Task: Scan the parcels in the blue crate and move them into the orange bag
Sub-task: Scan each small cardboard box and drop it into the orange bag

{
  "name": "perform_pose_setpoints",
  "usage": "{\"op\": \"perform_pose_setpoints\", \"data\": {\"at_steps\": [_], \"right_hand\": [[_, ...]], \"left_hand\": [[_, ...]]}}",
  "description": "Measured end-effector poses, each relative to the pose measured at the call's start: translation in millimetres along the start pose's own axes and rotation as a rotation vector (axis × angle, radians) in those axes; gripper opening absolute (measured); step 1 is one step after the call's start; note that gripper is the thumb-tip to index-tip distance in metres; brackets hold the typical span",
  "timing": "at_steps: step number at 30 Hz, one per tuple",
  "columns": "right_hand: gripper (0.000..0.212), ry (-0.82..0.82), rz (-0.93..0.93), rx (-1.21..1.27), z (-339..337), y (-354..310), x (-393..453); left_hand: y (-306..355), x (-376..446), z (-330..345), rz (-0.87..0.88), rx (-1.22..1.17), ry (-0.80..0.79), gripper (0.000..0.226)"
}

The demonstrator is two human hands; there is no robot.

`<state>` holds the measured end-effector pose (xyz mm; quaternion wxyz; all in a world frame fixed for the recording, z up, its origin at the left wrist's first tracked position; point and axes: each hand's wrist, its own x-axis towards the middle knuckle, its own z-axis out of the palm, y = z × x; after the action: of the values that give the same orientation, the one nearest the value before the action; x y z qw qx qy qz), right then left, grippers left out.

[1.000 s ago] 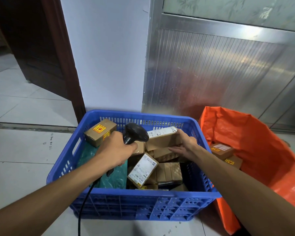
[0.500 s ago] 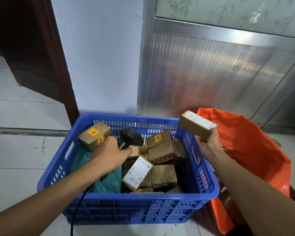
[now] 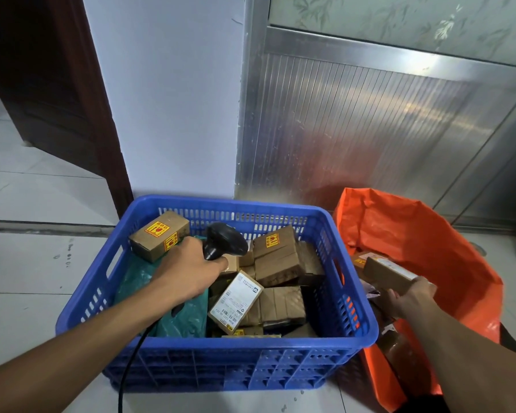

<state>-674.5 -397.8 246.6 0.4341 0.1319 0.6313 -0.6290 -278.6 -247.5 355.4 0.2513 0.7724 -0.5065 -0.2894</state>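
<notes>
A blue crate (image 3: 215,350) stands on the floor, holding several brown cardboard parcels and a teal mailer bag (image 3: 179,320). Over the crate, my left hand (image 3: 188,272) grips a black barcode scanner (image 3: 224,241) whose cable runs down towards me. To the right of the crate sits the open orange bag (image 3: 447,251). Inside its mouth, my right hand (image 3: 408,299) holds a brown parcel (image 3: 388,274) low, above other parcels lying in the bag. A parcel with a white label (image 3: 236,302) leans in the crate's middle.
A white wall and a ribbed metal door panel (image 3: 355,129) rise right behind the crate and bag. A dark wooden door frame (image 3: 96,114) stands at the left. Light floor tiles (image 3: 27,263) spread to the left of the crate.
My right hand lifted the parcel out of the crate, carried it right over the rim, and lowered it into the orange bag. My left hand kept the scanner over the crate.
</notes>
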Motion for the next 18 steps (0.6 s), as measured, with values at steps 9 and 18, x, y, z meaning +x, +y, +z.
{"op": "perform_pose_setpoints", "data": {"at_steps": [9,18], "right_hand": [[0.051,-0.051,0.131,-0.079,4.0,1.0,8.8],[0.048,-0.275,-0.154,-0.573,13.5,6.7,24.0]], "left_hand": [[-0.7,0.6,1.6,-0.005,-0.006,0.003,0.022],[-0.3,-0.8,0.1,-0.001,-0.013,0.002,0.023]]}}
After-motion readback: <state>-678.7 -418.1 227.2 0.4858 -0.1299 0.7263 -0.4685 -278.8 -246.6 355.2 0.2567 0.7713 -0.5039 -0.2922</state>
